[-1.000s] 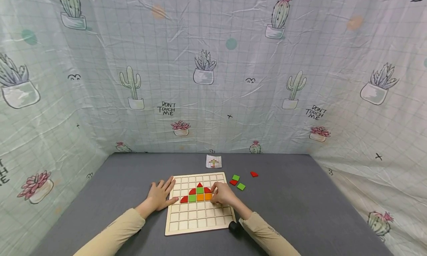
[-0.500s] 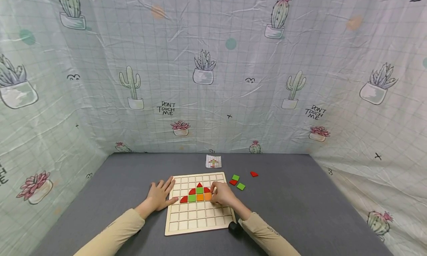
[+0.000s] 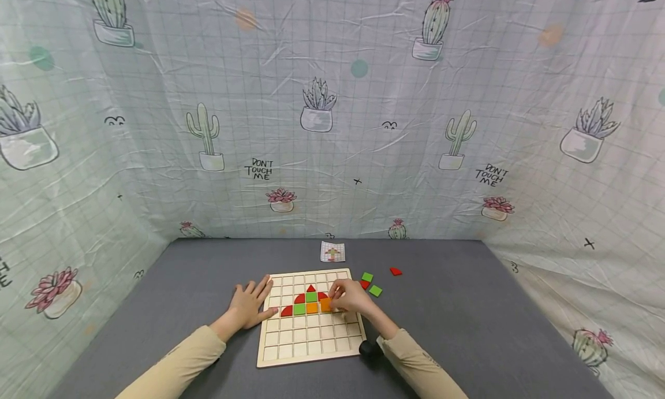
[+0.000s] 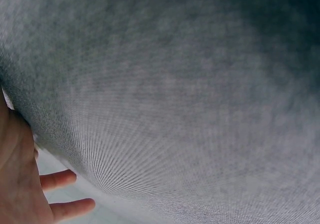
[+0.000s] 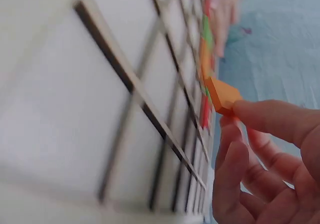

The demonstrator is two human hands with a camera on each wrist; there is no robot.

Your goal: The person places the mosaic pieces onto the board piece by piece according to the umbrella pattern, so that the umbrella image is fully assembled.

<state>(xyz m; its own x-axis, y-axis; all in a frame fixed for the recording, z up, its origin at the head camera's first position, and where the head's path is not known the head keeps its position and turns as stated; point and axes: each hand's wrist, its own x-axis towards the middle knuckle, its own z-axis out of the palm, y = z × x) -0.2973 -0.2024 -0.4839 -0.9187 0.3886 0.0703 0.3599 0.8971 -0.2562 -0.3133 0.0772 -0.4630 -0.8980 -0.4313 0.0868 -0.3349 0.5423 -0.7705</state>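
A wooden grid board (image 3: 291, 353) lies on the grey table, with coloured tiles in some of its cells. My right hand (image 3: 354, 298) pinches an orange square tile (image 5: 222, 95) between thumb and fingers. In the right wrist view that tile is tilted and raised off the board. Another orange tile (image 3: 312, 308) lies beside it, left of which is a green tile (image 3: 299, 309). Above are a green tile (image 3: 311, 297), red rounded tiles (image 3: 299, 299) and a red triangle (image 3: 310, 288). My left hand (image 3: 245, 305) rests on the board's left edge with fingers spread.
Loose green tiles (image 3: 376, 291) and a red tile (image 3: 365, 284) lie right of the board, with another red piece (image 3: 396, 271) farther right. A small printed pattern card (image 3: 332, 252) lies behind the board. A cactus-print curtain (image 3: 332, 156) encloses the table (image 3: 441, 306).
My right hand has risen slightly and shifted right, and the orange tile has come up out of its cell with it. My left hand has stayed in place.
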